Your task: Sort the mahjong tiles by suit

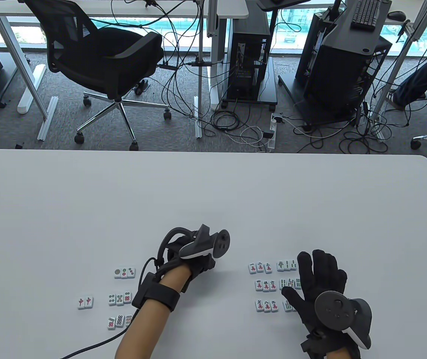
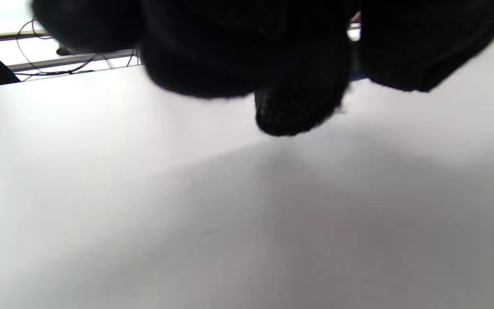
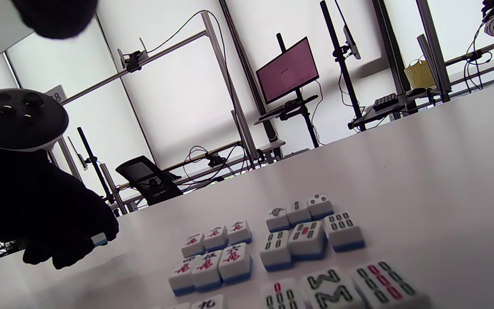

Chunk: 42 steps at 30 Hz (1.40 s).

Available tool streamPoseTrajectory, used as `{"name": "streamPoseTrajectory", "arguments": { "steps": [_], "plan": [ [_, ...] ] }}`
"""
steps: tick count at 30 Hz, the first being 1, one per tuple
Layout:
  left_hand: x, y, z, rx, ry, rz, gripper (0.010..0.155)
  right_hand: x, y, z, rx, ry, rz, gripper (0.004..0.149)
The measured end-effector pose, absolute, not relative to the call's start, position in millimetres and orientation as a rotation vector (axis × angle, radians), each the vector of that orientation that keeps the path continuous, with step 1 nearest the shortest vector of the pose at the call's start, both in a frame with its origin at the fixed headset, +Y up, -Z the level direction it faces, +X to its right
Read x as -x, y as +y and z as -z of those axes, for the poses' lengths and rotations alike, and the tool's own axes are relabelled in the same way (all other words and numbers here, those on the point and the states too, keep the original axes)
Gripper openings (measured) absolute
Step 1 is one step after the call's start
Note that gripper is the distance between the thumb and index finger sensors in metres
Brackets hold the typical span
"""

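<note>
Curling into a fist at lower centre of the table view: left hand [image 1: 194,258], pinching a tile [image 3: 99,239] at its fingertips. Hovering spread wide over the bamboo tiles [image 1: 287,265] at lower right: right hand [image 1: 319,290]. Sitting beside them: character tiles [image 1: 265,286]; dot tiles [image 1: 120,298] lying at lower left.
</note>
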State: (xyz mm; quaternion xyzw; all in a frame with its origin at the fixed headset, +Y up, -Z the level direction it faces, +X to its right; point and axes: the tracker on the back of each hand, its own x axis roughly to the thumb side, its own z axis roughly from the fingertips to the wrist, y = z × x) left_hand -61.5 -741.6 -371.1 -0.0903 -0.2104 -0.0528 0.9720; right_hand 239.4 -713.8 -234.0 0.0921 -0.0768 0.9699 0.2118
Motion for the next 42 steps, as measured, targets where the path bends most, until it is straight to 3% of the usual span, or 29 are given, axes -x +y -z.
{"name": "streamPoseTrajectory", "arguments": {
  "steps": [4,10,15,19,27,42],
  "plan": [
    [106,-710,345,0.082,-0.542,0.027,0.064,-239,-714,234,-0.257,-0.209,-2.707,0.082],
    [181,-683,305,-0.007,-0.476,0.148,0.063,-237,-718,236,-0.262,-0.188,-2.727,0.082],
    [247,-700,280,0.081,-0.351,0.209,0.063,-237,-718,236,-0.258,-0.189,-2.731,0.082],
    [277,-727,265,0.164,-0.293,0.213,0.062,-236,-720,237,-0.254,-0.174,-2.737,0.082],
    [294,-758,256,0.215,-0.246,0.256,0.062,-233,-723,238,-0.258,-0.148,-2.761,0.082],
    [288,-759,253,0.216,-0.228,0.367,0.066,-233,-723,237,-0.256,-0.145,-2.756,0.082]
  ]
}}
